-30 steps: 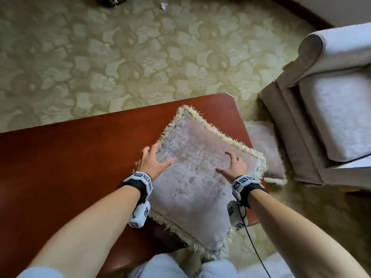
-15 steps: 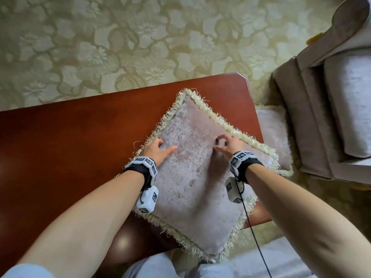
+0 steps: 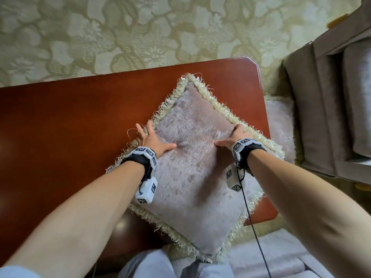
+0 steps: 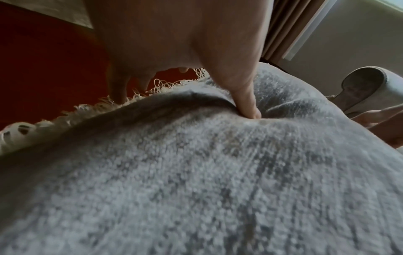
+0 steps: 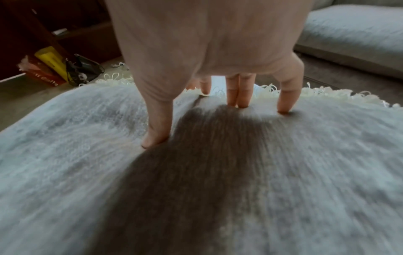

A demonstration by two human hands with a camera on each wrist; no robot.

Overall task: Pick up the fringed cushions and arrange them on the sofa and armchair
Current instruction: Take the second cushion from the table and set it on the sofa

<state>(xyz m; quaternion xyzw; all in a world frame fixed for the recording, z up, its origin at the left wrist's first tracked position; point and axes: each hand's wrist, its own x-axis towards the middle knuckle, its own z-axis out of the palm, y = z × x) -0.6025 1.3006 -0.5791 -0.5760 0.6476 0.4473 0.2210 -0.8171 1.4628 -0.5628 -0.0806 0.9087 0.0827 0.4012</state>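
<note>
Your left hand [image 3: 149, 140] sits on the left edge of the fringed cushion [image 3: 197, 177]: thumb dug into the velvet top, other fingers spread over the fringe toward the table [image 3: 60, 137]. The left wrist view shows that thumb making a deep dimple; whether the fingers reach under the edge I cannot tell. Your right hand [image 3: 239, 135] is on the right edge, thumb pointing inward on top, fingers pressing straight down near the fringe, apart from the thumb, two of them side by side. Neither hand looks clamped round the cushion yet.

The cushion lies flat and diagonal on the red-brown wooden table, near corner overhanging the front edge above your lap.

Step in hand looks like the grasp before the lift. Do it well: slide fingers under both side edges, pinch stuffing and not just fringe, since loose threads will likely slip or pull. Lift level with both hands, clear the table edge, then swing right toward the armchair [image 3: 331, 109].

Counts: two fringed cushions visible, one on the table, a second cushion [image 3: 281, 125] on the floor between table and armchair. One table, one armchair, two hands. Sofa seat [image 3: 271, 257] partly visible bottom right.
</note>
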